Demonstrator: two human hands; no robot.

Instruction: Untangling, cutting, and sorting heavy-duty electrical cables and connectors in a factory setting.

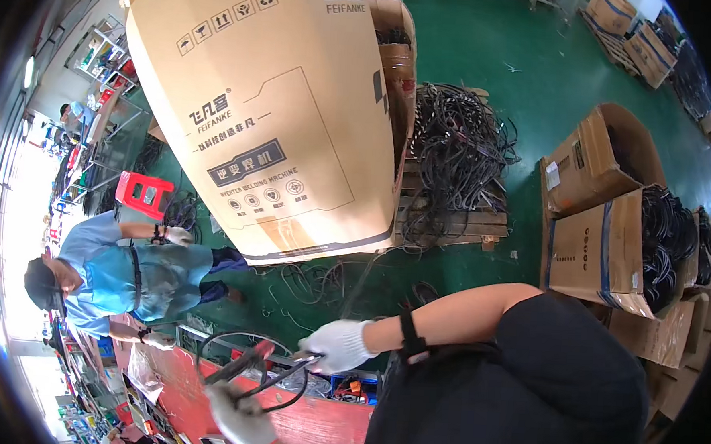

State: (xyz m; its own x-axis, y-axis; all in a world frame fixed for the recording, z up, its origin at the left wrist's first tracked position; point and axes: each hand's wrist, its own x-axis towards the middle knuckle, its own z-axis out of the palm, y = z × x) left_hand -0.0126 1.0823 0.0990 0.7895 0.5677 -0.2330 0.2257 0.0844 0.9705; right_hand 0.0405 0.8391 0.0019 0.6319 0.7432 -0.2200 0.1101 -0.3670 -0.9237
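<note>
A loop of thick black cable [279,380] runs between my two hands, low in the middle of the view. My left hand [237,417], in a white knit glove, is closed around the cable and slightly blurred. My right hand [338,346], gloved alike, is closed on the cable's other end, where a small silvery part shows at the fingertips. A dark, straight piece with a reddish tip [262,349] lies between the hands; its kind is unclear. Beneath them stretches a red tabletop [321,425].
A tall cardboard box [296,122] stands ahead, beside a pallet [452,225] heaped with black cables [460,147]. Cartons of cable [595,251] are at the right. A co-worker in a blue apron [155,280] stands left, near a red stool [144,195]. Loose cables [312,280] lie on the floor.
</note>
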